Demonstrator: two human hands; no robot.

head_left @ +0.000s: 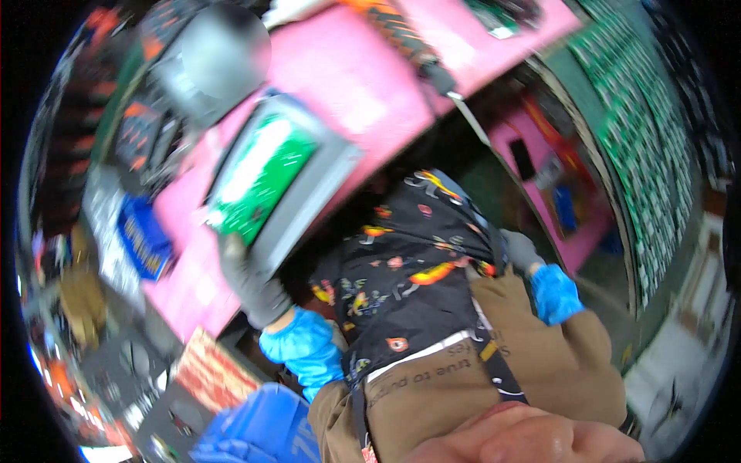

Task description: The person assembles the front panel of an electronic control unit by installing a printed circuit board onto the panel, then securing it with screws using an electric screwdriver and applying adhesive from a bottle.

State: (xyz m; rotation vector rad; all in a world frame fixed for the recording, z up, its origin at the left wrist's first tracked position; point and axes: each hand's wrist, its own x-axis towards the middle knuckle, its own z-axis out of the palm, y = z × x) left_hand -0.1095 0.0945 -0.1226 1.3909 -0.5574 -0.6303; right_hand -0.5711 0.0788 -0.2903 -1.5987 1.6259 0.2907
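Observation:
My left hand (248, 282), in a grey glove with a blue sleeve cover, is closed at the near corner of a green circuit board (265, 174). The board lies over a grey flat fixture (312, 189) at the edge of the pink tabletop (340, 69); motion blurs it, and some of my fingers are hidden beneath. Low at my right side, my right hand (522, 251), gloved in grey too, is beside the patterned black apron (409, 255). Its fingers are partly hidden and blurred.
An orange and black handled tool (397, 38) with a thin pale shaft juts over the table edge. Racked green circuit boards (637, 139) stand at right. A blue box (144, 235) and a round-topped grey device (212, 65) sit at left. Below is a blue bin (258, 428).

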